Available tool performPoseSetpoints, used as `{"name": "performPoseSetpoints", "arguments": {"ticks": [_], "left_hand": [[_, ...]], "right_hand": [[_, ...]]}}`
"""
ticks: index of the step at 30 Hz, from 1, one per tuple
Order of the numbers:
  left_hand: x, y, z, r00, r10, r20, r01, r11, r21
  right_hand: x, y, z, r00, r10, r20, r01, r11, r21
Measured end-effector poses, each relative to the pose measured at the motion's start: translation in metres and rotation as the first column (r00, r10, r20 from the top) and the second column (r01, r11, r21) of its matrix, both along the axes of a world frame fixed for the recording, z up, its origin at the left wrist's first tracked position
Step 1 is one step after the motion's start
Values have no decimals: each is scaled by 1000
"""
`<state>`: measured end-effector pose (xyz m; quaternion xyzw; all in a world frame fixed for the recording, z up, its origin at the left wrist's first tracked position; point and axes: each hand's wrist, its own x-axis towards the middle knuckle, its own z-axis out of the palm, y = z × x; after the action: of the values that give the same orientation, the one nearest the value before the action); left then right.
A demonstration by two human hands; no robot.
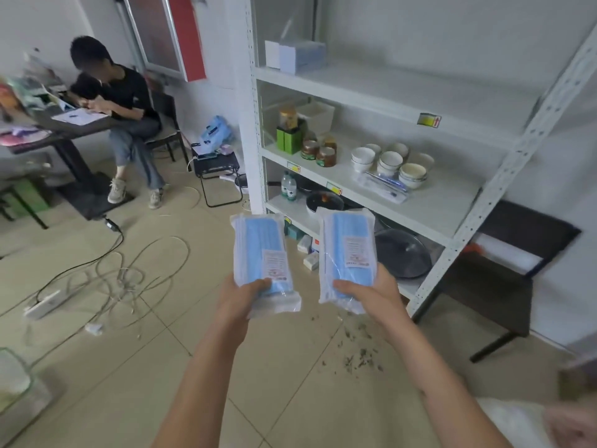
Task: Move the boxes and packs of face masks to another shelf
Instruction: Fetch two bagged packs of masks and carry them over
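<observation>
Left hand (240, 297): grip closed around the lower end of left mask pack (263, 261), thumb across its front; pack upright, over the tiled floor (168, 344). Right hand (371, 294): grip likewise round the bottom of right mask pack (349, 258), just beside the first, not touching. Beyond both grips, white shelf unit (371, 88); boxes (295, 56) on its upper shelf, bowls (391, 163) lower.
</observation>
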<state>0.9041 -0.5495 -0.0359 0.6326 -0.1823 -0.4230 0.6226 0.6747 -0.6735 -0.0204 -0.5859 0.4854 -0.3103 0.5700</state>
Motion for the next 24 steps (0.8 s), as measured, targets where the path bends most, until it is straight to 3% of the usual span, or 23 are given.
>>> {"name": "performPoseSetpoints", "arguments": {"ticks": [9,16,24], "left_hand": [[91,-101,0,999,-35,5,35,999,-27],[172,-208,10,1000,26,6,-26,999,-33],[266,-304,18,994,107,-33,-108,992,-58]], "right_hand": [[98,-115,-8,999,21,-42,-21,1000,-17],[187,-230,-11,996,36,80,-33,999,-34],[286,-336,-2,991,97,96,-93,995,-46]]}}
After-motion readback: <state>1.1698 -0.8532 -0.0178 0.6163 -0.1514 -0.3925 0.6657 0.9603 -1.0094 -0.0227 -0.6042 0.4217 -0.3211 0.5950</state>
